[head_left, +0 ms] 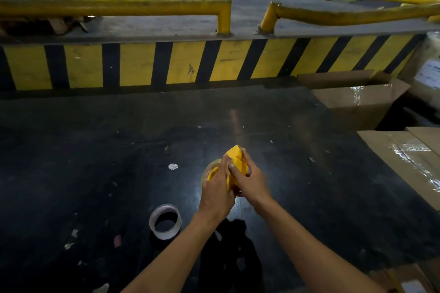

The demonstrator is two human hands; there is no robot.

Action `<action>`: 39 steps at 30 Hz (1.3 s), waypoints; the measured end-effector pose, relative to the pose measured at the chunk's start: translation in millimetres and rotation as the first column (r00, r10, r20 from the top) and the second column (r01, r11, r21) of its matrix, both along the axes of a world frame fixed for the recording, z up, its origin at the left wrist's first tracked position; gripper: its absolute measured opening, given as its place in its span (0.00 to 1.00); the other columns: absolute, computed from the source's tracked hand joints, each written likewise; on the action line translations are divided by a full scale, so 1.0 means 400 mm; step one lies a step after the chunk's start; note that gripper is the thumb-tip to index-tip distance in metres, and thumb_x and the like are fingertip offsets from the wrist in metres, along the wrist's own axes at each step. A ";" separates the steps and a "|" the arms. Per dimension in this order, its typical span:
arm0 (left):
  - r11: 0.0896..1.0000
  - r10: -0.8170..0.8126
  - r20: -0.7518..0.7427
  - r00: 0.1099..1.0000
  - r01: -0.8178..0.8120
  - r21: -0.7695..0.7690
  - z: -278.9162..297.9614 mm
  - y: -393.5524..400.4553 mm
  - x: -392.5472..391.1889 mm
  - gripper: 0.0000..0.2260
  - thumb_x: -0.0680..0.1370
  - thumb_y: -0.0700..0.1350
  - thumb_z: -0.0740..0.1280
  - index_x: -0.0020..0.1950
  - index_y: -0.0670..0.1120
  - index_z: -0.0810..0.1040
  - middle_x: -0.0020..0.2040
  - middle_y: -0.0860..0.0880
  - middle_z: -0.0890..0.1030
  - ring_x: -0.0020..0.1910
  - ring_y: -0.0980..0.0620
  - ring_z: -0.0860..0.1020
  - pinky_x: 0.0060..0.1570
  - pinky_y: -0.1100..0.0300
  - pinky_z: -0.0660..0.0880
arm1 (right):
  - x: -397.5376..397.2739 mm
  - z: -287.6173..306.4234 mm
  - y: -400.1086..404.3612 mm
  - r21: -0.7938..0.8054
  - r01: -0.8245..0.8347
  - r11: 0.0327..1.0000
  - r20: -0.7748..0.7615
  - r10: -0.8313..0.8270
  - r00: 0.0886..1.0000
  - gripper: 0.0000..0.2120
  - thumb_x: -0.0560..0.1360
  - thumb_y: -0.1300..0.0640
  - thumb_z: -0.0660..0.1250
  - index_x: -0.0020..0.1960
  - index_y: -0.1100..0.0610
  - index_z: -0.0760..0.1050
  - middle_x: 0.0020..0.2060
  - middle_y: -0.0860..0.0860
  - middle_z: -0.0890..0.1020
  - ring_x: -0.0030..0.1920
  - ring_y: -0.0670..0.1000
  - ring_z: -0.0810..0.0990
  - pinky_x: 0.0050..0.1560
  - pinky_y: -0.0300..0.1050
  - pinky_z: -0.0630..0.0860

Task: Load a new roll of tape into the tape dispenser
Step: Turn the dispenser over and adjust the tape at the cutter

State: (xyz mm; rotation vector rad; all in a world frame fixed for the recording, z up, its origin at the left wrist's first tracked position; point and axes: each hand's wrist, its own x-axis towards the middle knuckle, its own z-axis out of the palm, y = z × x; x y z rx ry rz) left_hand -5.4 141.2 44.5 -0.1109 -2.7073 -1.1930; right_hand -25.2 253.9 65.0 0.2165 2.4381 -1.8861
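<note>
Both my hands hold a yellow plastic tape dispenser point(237, 159) above the dark table point(95, 150). My left hand point(217, 189) grips its left side, where a clear tape roll point(210, 166) sits around the yellow hub. My right hand point(247, 181) clasps the dispenser's right side, thumb pressed on its upper part. A second ring of tape or a spent core point(164, 221), whitish with a dark middle, stands on the table to the lower left of my hands.
Cardboard boxes point(357, 102) with shiny tape stand at the table's right side. A yellow-and-black striped dock wall point(166, 64) with yellow rails point(119, 6) runs behind the table. Paper scraps point(173, 166) dot the surface. A dark cloth point(233, 245) lies under my forearms.
</note>
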 end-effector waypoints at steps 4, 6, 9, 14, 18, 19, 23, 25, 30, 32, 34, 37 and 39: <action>0.990 -0.108 0.126 0.986 0.118 -0.078 -0.027 -0.020 0.012 0.43 0.74 0.50 0.74 0.83 0.50 0.54 0.68 0.52 0.78 0.72 0.49 0.74 0.71 0.54 0.65 | -0.003 -0.025 0.035 -0.052 -0.039 0.998 0.069 0.043 0.997 0.38 0.61 0.32 0.74 0.68 0.27 0.63 0.65 0.46 0.76 0.61 0.52 0.79 0.55 0.60 0.82; 0.982 -0.159 0.152 0.976 0.172 -0.077 -0.038 -0.027 0.023 0.43 0.73 0.53 0.73 0.82 0.52 0.53 0.72 0.55 0.75 0.74 0.53 0.72 0.73 0.50 0.63 | -0.009 -0.043 0.053 -0.119 -0.041 0.992 0.077 0.050 0.996 0.35 0.61 0.39 0.76 0.66 0.29 0.68 0.64 0.48 0.79 0.59 0.52 0.82 0.55 0.58 0.82; 0.981 -0.179 0.149 0.973 0.187 -0.046 -0.050 -0.043 0.039 0.40 0.72 0.59 0.68 0.81 0.54 0.56 0.73 0.55 0.74 0.72 0.54 0.72 0.72 0.50 0.63 | -0.011 -0.066 0.079 -0.176 -0.067 0.982 0.085 0.083 0.993 0.32 0.64 0.49 0.75 0.66 0.33 0.72 0.62 0.51 0.80 0.56 0.53 0.83 0.55 0.57 0.82; 0.993 -0.115 0.217 0.970 0.109 0.037 -0.105 -0.105 0.045 0.36 0.80 0.63 0.60 0.85 0.52 0.54 0.76 0.47 0.72 0.75 0.46 0.68 0.75 0.52 0.63 | 0.020 -0.121 0.115 -0.162 -0.134 0.978 0.160 0.160 0.974 0.29 0.72 0.58 0.74 0.64 0.32 0.71 0.56 0.50 0.82 0.46 0.45 0.82 0.41 0.41 0.82; 0.964 -0.088 0.516 0.852 -0.057 0.258 -0.131 -0.119 0.067 0.22 0.86 0.53 0.60 0.80 0.55 0.67 0.69 0.43 0.80 0.65 0.42 0.80 0.62 0.43 0.81 | 0.045 -0.177 0.128 -0.148 -0.203 0.968 0.266 0.236 0.935 0.30 0.75 0.58 0.72 0.71 0.38 0.67 0.44 0.52 0.79 0.29 0.39 0.79 0.28 0.33 0.74; 0.942 -0.086 0.569 0.818 -0.120 0.314 -0.135 -0.114 0.075 0.19 0.86 0.51 0.60 0.77 0.52 0.73 0.66 0.42 0.82 0.61 0.42 0.82 0.57 0.41 0.84 | 0.048 -0.190 0.128 -0.139 -0.214 0.967 0.280 0.246 0.928 0.30 0.75 0.56 0.72 0.71 0.36 0.67 0.48 0.54 0.78 0.29 0.39 0.79 0.28 0.33 0.74; 0.906 -0.047 0.620 0.783 -0.228 0.357 -0.168 -0.104 0.088 0.14 0.85 0.43 0.62 0.69 0.47 0.81 0.58 0.41 0.86 0.53 0.40 0.85 0.47 0.39 0.86 | 0.051 -0.228 0.116 -0.147 -0.267 0.952 0.326 0.302 0.896 0.31 0.75 0.53 0.72 0.72 0.35 0.65 0.60 0.58 0.80 0.48 0.50 0.83 0.40 0.39 0.79; 0.919 -0.039 0.622 0.782 -0.217 0.331 -0.185 -0.099 0.089 0.15 0.85 0.44 0.64 0.71 0.49 0.79 0.58 0.42 0.86 0.49 0.44 0.86 0.40 0.45 0.87 | 0.050 -0.234 0.103 -0.092 -0.314 0.945 0.313 0.327 0.892 0.31 0.77 0.53 0.70 0.75 0.39 0.61 0.62 0.56 0.80 0.53 0.50 0.83 0.43 0.37 0.80; 0.954 0.038 0.566 0.824 -0.198 0.225 -0.227 -0.091 0.083 0.22 0.84 0.46 0.65 0.77 0.61 0.70 0.64 0.45 0.84 0.54 0.45 0.85 0.42 0.48 0.87 | 0.024 -0.235 0.075 0.074 -0.423 0.903 0.316 0.381 0.869 0.30 0.79 0.53 0.65 0.77 0.43 0.58 0.49 0.50 0.79 0.44 0.44 0.79 0.43 0.34 0.78; 0.962 0.068 0.553 0.831 -0.202 0.186 -0.246 -0.087 0.076 0.23 0.83 0.47 0.65 0.77 0.62 0.70 0.66 0.45 0.84 0.59 0.44 0.84 0.54 0.43 0.85 | 0.009 -0.238 0.075 0.090 -0.422 0.902 0.330 0.373 0.867 0.29 0.80 0.56 0.64 0.77 0.44 0.59 0.46 0.48 0.78 0.43 0.45 0.77 0.44 0.37 0.76; 0.964 0.073 0.557 0.827 -0.203 0.174 -0.263 -0.084 0.069 0.22 0.83 0.47 0.65 0.77 0.59 0.72 0.67 0.44 0.83 0.62 0.43 0.83 0.58 0.40 0.83 | 0.000 -0.244 0.076 0.095 -0.418 0.904 0.342 0.365 0.866 0.28 0.80 0.57 0.63 0.77 0.45 0.60 0.45 0.48 0.78 0.43 0.46 0.78 0.45 0.39 0.77; 0.964 0.073 0.555 0.828 -0.201 0.173 -0.259 -0.073 0.068 0.20 0.84 0.44 0.63 0.77 0.55 0.74 0.68 0.44 0.83 0.65 0.41 0.82 0.61 0.40 0.81 | -0.002 -0.266 0.071 0.128 -0.384 0.915 0.341 0.323 0.883 0.27 0.80 0.58 0.61 0.77 0.44 0.60 0.44 0.49 0.81 0.43 0.50 0.83 0.46 0.45 0.80; 0.955 0.082 0.553 0.829 -0.223 0.193 -0.252 -0.067 0.072 0.20 0.84 0.43 0.61 0.76 0.53 0.74 0.70 0.46 0.81 0.67 0.41 0.80 0.63 0.41 0.80 | 0.002 -0.280 0.064 0.152 -0.348 0.925 0.311 0.290 0.905 0.27 0.80 0.58 0.61 0.76 0.44 0.61 0.43 0.50 0.82 0.47 0.54 0.84 0.52 0.52 0.82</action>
